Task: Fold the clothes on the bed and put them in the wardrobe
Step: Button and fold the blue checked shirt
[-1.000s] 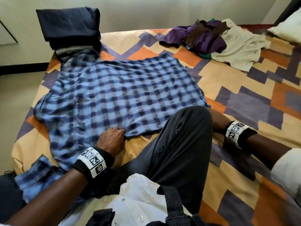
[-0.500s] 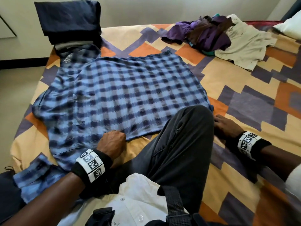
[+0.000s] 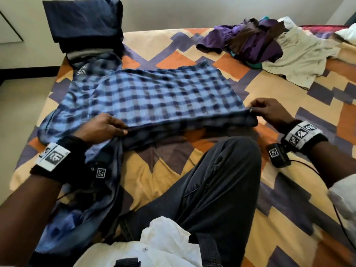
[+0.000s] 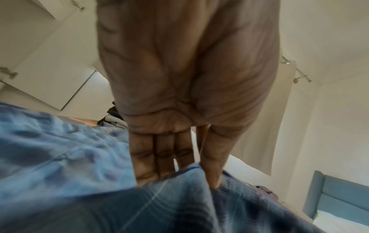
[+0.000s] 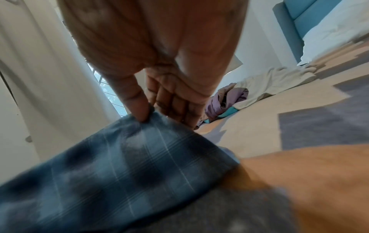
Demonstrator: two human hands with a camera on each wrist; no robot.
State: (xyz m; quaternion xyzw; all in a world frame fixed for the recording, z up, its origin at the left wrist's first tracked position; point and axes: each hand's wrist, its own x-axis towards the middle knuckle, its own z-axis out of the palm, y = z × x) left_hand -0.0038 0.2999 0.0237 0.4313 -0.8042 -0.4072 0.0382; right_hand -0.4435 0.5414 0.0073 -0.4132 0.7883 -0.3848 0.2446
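The plaid shirt (image 3: 154, 97) lies spread on the bed (image 3: 289, 189), its near edge lifted clear of the cover. Our left hand (image 3: 100, 128) pinches that edge near the sleeve side, and our right hand (image 3: 267, 110) pinches its other corner between thumb and fingers, so we judge the first fold of this shirt is only starting. Behind the collar stands a stack of folded dark clothes (image 3: 84, 26), work apparently done. Well apart, toward the far right, a heap of purple and brown garments (image 3: 250, 39) and a cream top (image 3: 300, 56) wait unfolded. Nothing shows any clothes in the wardrobe yet.
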